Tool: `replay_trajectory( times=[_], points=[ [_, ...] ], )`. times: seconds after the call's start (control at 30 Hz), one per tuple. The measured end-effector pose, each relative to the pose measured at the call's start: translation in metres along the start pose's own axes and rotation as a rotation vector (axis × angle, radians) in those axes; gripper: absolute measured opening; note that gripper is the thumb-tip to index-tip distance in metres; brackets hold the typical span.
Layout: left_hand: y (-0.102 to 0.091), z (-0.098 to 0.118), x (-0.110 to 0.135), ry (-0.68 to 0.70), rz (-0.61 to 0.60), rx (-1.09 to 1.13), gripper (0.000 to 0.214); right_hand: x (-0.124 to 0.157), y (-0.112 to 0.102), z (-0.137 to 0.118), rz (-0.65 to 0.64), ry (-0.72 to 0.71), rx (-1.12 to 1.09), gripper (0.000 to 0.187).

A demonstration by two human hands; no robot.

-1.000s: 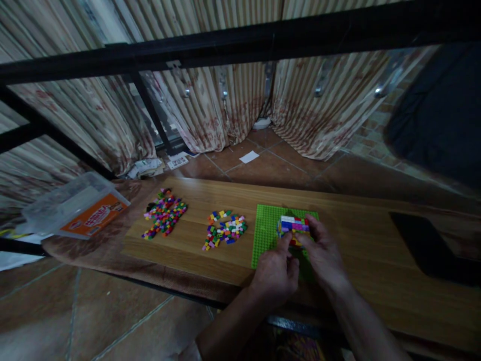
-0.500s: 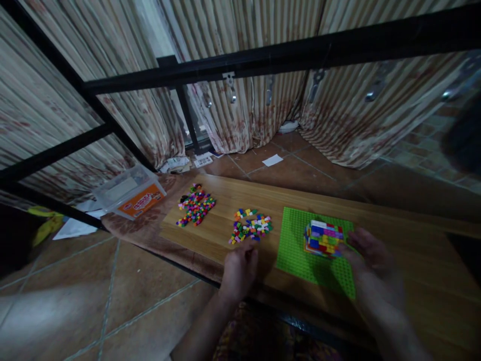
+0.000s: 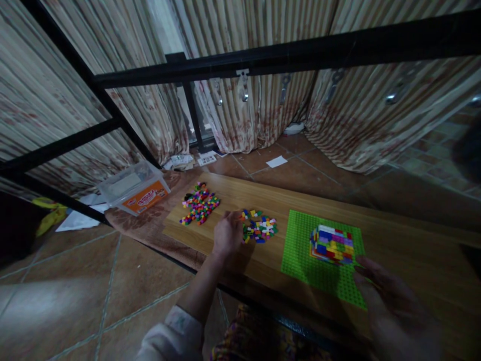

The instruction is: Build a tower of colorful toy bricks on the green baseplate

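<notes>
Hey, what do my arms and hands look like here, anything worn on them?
Both hands are bare, no gloves. Behind the left hand, the forearm is uncovered up to a pale sleeve near the elbow. The right hand is blurred; no sleeve shows there.

**A:** Any txt readable right now?
**B:** Nothing legible. Closest thing is the orange label on the front of the clear plastic box, far left. It has red & white logo lettering, prob. a brand, but it's too small & dim to read.
**A:** What about the floor?
**B:** There's a printed card by the curtain with black marks, maybe a code. Can't read it. White paper slip nearby, can't tell if it's printed.
**A:** Anything on the person?
**B:** Pale patch on the sleeve behind the left hand. Too blurred to read.
</notes>
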State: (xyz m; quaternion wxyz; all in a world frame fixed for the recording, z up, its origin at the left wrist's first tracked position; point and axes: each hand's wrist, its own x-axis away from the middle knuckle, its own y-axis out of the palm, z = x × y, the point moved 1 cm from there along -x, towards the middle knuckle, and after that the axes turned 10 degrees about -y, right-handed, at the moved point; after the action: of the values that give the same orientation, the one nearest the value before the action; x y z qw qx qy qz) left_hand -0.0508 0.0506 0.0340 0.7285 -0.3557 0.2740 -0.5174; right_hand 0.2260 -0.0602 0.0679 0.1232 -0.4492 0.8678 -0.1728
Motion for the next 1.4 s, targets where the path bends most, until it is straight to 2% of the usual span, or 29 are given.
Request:
replay_trajectory(
  times=[0.2,0.47,0.6,0.77,0.93,1.0,1.1,1.17,1.3,1.4],
  points=[
    [0.005,0.008,-0.029,0.053,-0.123,-0.25,0.028,0.001,-0.003,0.001,-0.037,-0.013,0.063,0.054],
    [0.012,0.004,-0.032,0.014,-0.143,-0.221,0.023,0.001,-0.003,0.008,-0.079,-0.089,0.079,0.049],
    [0.013,0.001,-0.031,0.055,-0.111,-0.201,0.024,0.001,-0.001,0.01,-0.104,-0.114,0.078,0.047],
    [0.012,-0.005,-0.031,0.14,-0.089,-0.073,0.025,0.001,0.001,0.013,-0.108,-0.163,0.012,0.043],
    [0.004,0.0,-0.019,0.069,-0.116,0.273,0.019,0.0,0.0,0.015,-0.109,-0.163,0.017,0.042],
    [-0.002,0.009,-0.007,0.011,-0.198,0.506,0.018,0.002,0.003,0.014,-0.115,-0.183,0.0,0.04],
    [-0.007,0.03,0.019,-0.075,-0.417,0.897,0.028,0.007,0.013,0.007,-0.145,-0.261,-0.075,0.033],
    [-0.007,0.044,0.039,-0.156,-0.555,1.071,0.033,0.012,0.021,-0.003,-0.184,-0.339,-0.138,0.028],
    [0.0,0.066,0.075,-0.326,-0.773,1.242,0.035,0.019,0.033,-0.022,-0.245,-0.475,-0.227,0.027],
    [0.006,0.076,0.09,-0.34,-0.888,1.278,0.035,0.019,0.034,-0.029,-0.27,-0.514,-0.273,0.028]
  ],
)
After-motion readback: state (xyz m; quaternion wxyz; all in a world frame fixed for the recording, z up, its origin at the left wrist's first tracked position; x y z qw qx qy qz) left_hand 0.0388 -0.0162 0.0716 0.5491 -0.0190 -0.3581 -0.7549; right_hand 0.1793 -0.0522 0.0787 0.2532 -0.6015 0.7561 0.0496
